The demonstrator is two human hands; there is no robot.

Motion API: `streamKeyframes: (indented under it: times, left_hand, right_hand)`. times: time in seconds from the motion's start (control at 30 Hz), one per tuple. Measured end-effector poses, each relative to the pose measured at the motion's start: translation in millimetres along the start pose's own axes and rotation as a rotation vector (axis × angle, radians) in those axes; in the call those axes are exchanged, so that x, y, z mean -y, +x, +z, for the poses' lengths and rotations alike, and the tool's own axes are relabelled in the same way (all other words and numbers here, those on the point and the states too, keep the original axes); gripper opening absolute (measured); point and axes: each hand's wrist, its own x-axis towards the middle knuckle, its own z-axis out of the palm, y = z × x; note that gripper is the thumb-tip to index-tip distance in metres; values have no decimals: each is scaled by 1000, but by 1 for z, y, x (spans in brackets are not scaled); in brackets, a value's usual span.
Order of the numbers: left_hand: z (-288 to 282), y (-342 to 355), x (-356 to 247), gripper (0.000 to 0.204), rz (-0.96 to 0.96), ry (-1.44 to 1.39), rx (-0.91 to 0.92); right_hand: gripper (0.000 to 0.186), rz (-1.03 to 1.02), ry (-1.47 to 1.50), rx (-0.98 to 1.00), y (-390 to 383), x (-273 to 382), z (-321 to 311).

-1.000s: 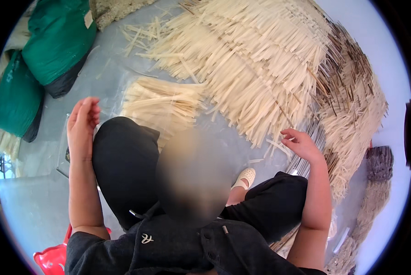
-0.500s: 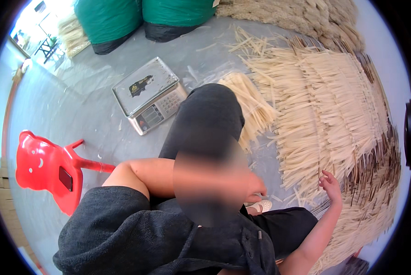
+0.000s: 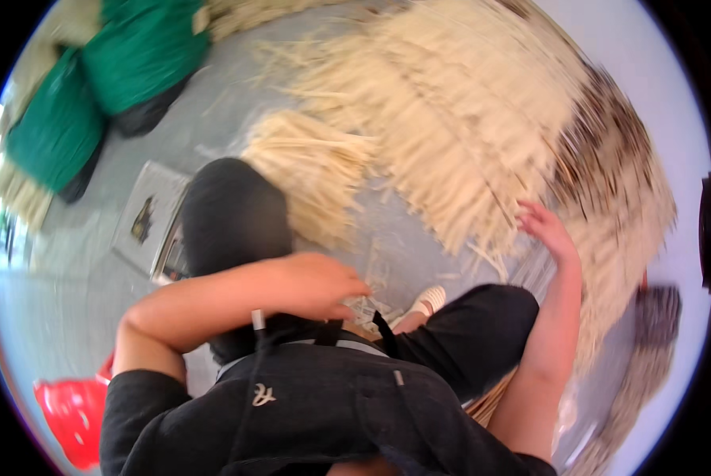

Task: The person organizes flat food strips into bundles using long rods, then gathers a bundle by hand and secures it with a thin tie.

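Observation:
My left hand [image 3: 321, 285] reaches across my lap, blurred, with its fingers stretched out, its thumb apart and nothing visible in it. On the other side, my right hand [image 3: 547, 228] is raised at the edge of a broad layered pile of pale, flat, dried-looking strips [image 3: 451, 119]. Its fingers are loosely spread, and no object shows in them. Whether the fingertips touch the strips I cannot tell. A smaller heap of the same strips [image 3: 312, 170] lies on the floor beyond my left knee.
A metal platform scale [image 3: 151, 214] stands left of my knee, partly hidden by it. Green sacks with black bottoms [image 3: 145, 55] are at the far left. A red stool [image 3: 71, 416] stands at lower left, and a dark block-shaped thing [image 3: 658, 316] is by the right wall.
My view has swung to the right, so the scale, sacks and stool sit farther left. My left hand shows more clearly over my lap. My right hand remains raised by the strips.

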Motion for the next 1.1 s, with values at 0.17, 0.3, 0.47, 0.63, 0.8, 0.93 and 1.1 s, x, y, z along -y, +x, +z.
streamKeyframes:
  times: [0.17,0.3,0.47,0.63,0.8,0.93,1.1]
  left_hand:
    - [-87,40,1,41,-41,68,118]
    - [-115,80,8,42,-49,231,43]
    - [-100,122,31,42,20,160,92]
    - [-97,153,35,43,-55,136,335]
    - [-91,188,46,44,-22,31,254]
    - [-89,203,65,45,-201,25,386]
    - [-85,221,90,46,-235,68,386]
  right_hand:
    - [45,138,-37,-172,-36,-63,-36]
    - [48,363,70,-152,-36,-136,-26]
    - [48,569,188,-73,-18,-227,-3]
    - [46,627,221,-145,12,-306,11]
    - [58,551,256,-342,58,-374,28]
    - [66,554,426,-386,104,-353,36]
    - [74,555,393,-761,153,-407,44]
